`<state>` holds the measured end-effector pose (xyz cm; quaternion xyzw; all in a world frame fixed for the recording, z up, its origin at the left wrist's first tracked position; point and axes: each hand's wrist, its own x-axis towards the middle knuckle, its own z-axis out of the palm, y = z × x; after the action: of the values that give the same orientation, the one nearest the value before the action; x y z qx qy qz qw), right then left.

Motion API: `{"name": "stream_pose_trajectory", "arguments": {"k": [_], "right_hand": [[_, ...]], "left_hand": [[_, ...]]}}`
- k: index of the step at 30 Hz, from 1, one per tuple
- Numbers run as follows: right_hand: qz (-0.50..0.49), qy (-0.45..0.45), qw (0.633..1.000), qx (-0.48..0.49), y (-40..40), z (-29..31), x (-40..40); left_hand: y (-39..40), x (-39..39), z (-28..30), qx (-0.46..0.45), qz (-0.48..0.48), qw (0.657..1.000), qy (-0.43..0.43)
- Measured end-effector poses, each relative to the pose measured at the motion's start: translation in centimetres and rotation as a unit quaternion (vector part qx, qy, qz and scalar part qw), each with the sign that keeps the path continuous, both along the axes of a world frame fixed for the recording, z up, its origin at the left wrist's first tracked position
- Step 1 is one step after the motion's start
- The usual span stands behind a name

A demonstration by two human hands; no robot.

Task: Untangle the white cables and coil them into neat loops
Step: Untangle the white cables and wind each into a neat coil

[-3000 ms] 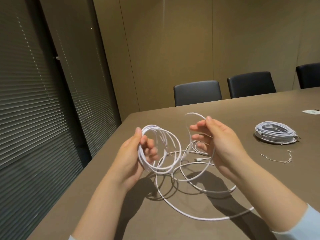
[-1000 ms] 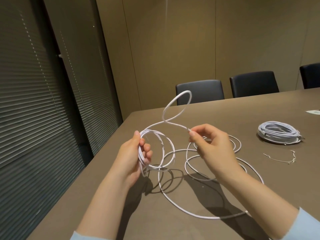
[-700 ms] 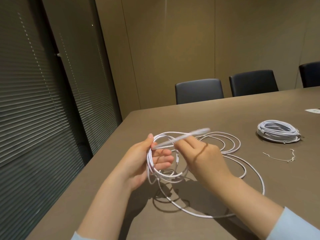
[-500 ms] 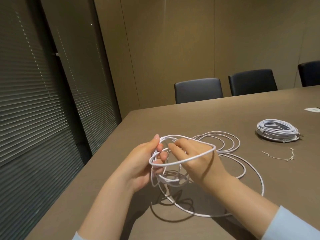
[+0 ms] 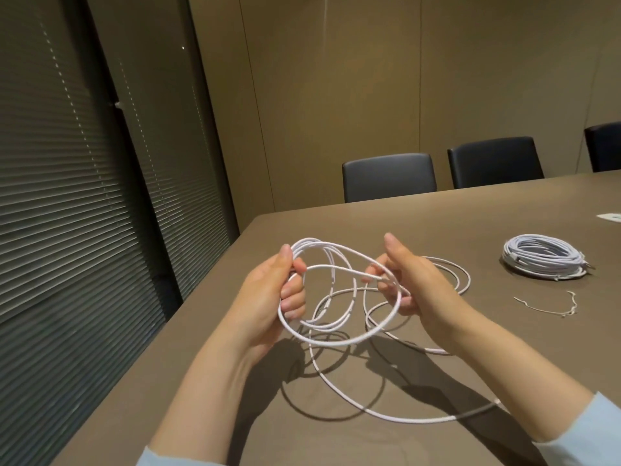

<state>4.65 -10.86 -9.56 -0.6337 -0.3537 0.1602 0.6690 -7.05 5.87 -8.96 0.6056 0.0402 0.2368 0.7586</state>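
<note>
Flanking cable: finished coil, chairs.

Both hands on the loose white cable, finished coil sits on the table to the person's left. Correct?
Wrong side. In the head view the finished coil lies on the table to the person's right. The left hand and right hand do both hold the loose white cable.

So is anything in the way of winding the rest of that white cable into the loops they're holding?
Nothing visible: both the left hand and right hand already grip the cable, whose slack lies free on the table.
</note>
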Motion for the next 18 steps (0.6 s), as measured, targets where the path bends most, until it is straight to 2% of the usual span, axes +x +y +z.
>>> {"name": "stream_pose_trajectory", "arguments": {"k": [3, 6, 8, 11, 14, 18], "right_hand": [[-0.023, -0.09, 0.995, -0.047, -0.2, 0.1, -0.1], [-0.072, -0.144, 0.987, -0.005, -0.5, -0.3, 0.7], [-0.136, -0.22, 0.966, 0.012, -0.6, -0.5, 1.2], [-0.231, -0.308, 0.923, -0.023, -0.7, -0.5, 1.2], [-0.218, -0.279, 0.935, -0.03, -0.7, -0.6, 1.2], [-0.169, -0.199, 0.965, -0.001, -0.5, -0.5, 1.4]], "left_hand": [[-0.3, 0.2, -0.2, 0.008, -0.01, 1.0, 0.018], [-0.9, 0.4, -0.3, -0.045, -0.072, 0.995, 0.055], [-1.3, 0.5, -0.4, -0.081, -0.12, 0.985, 0.092], [-1.0, 0.4, -0.4, -0.141, -0.195, 0.962, 0.129], [0.1, 0.2, -0.2, -0.218, -0.302, 0.92, 0.122], [1.1, 0.0, -0.2, -0.218, -0.334, 0.909, 0.125]]}}
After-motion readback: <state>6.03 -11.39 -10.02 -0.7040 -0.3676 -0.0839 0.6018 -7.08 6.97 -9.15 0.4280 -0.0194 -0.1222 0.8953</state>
